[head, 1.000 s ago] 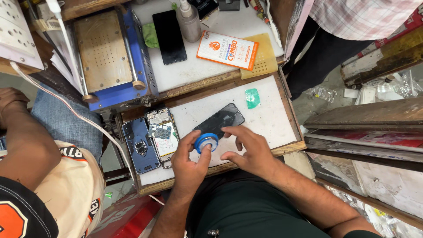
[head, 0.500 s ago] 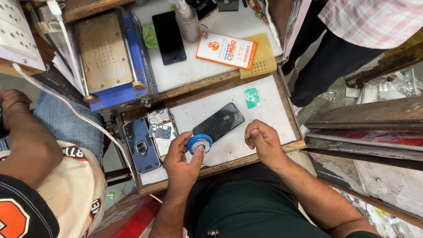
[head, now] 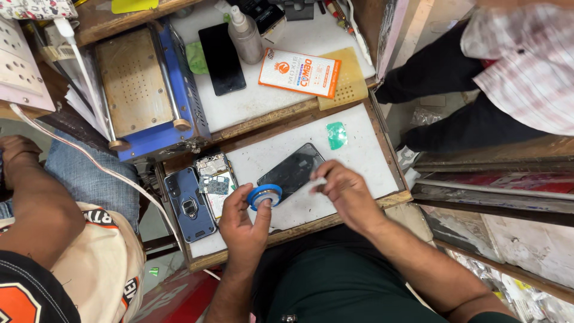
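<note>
My left hand grips a small blue tape roll, held just above the white work board. A black phone panel lies slanted on the board right behind the roll. My right hand hovers at the panel's right end with its fingertips pinched together. I cannot tell whether anything is between them.
An opened phone with its circuit board showing and a dark blue ring case lie at the board's left. A green scrap sits far right. Behind are a blue machine, black phone, spray bottle and orange packet. Other people are at left and right.
My right hand left the roll, drew back to the right as a loose fist, and now reaches toward the panel's end. My left hand kept the roll and lifted it slightly.
</note>
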The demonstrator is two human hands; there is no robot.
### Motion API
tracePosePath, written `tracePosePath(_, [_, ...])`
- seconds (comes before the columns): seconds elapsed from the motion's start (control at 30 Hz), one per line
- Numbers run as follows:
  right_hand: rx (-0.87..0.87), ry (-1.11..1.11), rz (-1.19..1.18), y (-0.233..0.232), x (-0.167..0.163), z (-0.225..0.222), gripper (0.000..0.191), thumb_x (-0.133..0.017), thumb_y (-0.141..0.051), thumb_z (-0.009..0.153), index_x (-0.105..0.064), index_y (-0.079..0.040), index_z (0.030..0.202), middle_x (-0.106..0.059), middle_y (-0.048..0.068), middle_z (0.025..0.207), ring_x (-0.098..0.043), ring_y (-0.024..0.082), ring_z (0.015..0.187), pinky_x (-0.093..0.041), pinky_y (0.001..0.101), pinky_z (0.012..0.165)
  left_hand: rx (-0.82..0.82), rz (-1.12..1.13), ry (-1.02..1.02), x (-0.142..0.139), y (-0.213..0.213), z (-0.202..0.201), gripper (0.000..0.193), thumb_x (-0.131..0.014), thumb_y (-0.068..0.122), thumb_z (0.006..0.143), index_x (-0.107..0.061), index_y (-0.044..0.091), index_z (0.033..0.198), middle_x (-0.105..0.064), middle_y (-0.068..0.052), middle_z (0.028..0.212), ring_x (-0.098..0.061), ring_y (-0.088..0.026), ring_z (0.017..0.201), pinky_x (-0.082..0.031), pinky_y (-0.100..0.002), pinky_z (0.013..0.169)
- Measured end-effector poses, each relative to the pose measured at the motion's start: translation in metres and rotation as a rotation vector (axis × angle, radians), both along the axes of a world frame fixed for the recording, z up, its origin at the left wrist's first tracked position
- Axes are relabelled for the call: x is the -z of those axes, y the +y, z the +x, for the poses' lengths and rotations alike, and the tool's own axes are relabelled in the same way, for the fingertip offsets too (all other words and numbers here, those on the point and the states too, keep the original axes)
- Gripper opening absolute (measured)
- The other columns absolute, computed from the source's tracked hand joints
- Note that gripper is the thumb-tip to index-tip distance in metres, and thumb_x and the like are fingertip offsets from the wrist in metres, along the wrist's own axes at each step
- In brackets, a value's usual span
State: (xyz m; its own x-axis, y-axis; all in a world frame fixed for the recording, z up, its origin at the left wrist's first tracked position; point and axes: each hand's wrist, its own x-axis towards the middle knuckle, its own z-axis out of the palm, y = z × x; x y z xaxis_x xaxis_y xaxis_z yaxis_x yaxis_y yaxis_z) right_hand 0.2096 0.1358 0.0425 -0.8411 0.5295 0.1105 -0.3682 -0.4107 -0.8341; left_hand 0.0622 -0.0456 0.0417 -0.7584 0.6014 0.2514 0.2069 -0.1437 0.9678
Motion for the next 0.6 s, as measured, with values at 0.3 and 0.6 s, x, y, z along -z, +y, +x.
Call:
tracePosePath(0.3, [-0.182,0.22,-0.526,0.02,0.011,0.021,0.027,-0.057,-0.027,0.112,-0.061,-0.009,0.092,-0.058,0.002,0.093,-0.051,0.011,0.079,-0.049,0.0299,0.081,0.02,-0.104,-0.26,-0.016,-0.002,0.0,0.047,-0.07,0.001,0.091,-0.053,0.0,0.134,-0.071,-0.016,0.109,-0.07,-0.018,0.095,-0.057,-0.029,0.078])
tracePosePath(0.6, [-0.172,0.041,0.152,0.042,-0.008,0.039,0.036,-0.052,-0.035,0.112,-0.058,-0.007,0.09,-0.059,0.004,0.092,-0.05,0.015,0.085,-0.045,0.0301,0.078,0.234,-0.022,-0.331,-0.005,0.005,-0.011,0.023,-0.069,-0.004,0.097,-0.063,-0.003,0.12,-0.068,-0.015,0.115,-0.07,-0.02,0.107,-0.059,-0.032,0.092])
